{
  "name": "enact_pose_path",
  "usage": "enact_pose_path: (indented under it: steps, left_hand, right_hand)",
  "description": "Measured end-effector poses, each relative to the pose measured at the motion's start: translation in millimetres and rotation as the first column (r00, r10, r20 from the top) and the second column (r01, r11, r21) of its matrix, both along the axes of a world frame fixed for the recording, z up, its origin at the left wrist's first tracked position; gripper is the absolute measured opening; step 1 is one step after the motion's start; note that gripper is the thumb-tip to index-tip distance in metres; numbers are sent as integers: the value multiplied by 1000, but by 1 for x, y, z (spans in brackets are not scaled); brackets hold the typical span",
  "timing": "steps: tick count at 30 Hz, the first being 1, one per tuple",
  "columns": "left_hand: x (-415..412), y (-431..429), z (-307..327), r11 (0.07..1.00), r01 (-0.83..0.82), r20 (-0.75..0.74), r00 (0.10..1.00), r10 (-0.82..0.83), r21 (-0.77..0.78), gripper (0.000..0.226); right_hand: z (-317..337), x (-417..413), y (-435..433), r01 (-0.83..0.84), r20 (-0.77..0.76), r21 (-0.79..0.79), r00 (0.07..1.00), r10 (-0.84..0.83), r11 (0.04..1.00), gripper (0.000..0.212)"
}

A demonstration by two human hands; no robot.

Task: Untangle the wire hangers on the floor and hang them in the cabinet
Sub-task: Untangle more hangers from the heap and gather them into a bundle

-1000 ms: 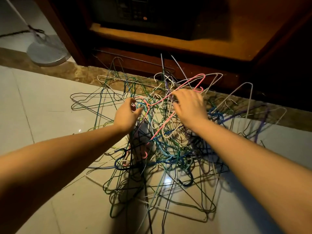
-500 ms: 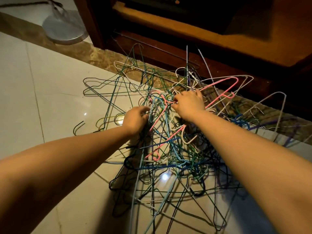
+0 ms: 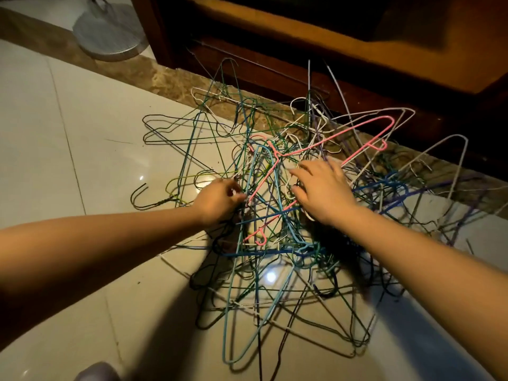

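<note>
Floor tiles (image 3: pixel 55 138), pale and glossy, are covered across the middle by the wire hangers (image 3: pixel 277 243), which are piled in one knotted heap just in front of the cabinet (image 3: pixel 275 64). This placement is judged convenient, since each hanger could be lifted straight to the opening once freed; none is seen hung yet. A few far wires are stood upright before the cabinet's dark wooden front, though contact cannot be told. A round grey base (image 3: pixel 110 37) of some stand is seen on the floor left of the cabinet, well apart from the heap. Within the tangle a pink hanger (image 3: pixel 382 145) is raised highest and tilted over the top, while a light blue hanger (image 3: pixel 228 320) is laid with its long limbs toward the near edge. Both are threaded through others. The left hand (image 3: pixel 217 202) is set at the heap's left side, its fingers (image 3: pixel 233 192) curled narrowly and pinched on thin wires, apparently so that the mass is held back. The right hand (image 3: pixel 324 193) is laid over the centre beside the pink wire, its fingers (image 3: pixel 299 173) spread wide and fairly straight among the strands. No grip is shown there, and a loose strand is probably being felt for. No brand, label or writing can be read anywhere.
</note>
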State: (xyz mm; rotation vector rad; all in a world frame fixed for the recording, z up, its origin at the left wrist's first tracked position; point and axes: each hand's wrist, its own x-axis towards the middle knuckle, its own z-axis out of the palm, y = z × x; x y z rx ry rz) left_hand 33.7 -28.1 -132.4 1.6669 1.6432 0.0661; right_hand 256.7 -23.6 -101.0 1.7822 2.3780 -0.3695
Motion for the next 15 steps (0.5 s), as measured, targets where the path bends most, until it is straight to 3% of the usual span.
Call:
enact_pose_path:
  steps: [4, 9, 12, 15]
  left_hand:
    - [4, -28, 0, 957, 14, 112, 994, 19, -288, 39]
    - [-3, -41, 6, 937, -105, 226, 956, 187, -334, 31]
    - [-8, -38, 19, 961, -20, 218, 973, 82, -274, 27]
    - [-8, -39, 29, 936, 95, 310, 951, 16, -340, 9]
  right_hand:
    - [9, -5, -35, -39, -52, -53, 998, 36, 998, 51]
    - [9, -1, -61, -52, 6, -43, 999, 52, 998, 57]
    - [15, 16, -64, 100, 22, 33, 995, -101, 994, 58]
    - [22, 41, -77, 168, 33, 76, 985, -171, 983, 57]
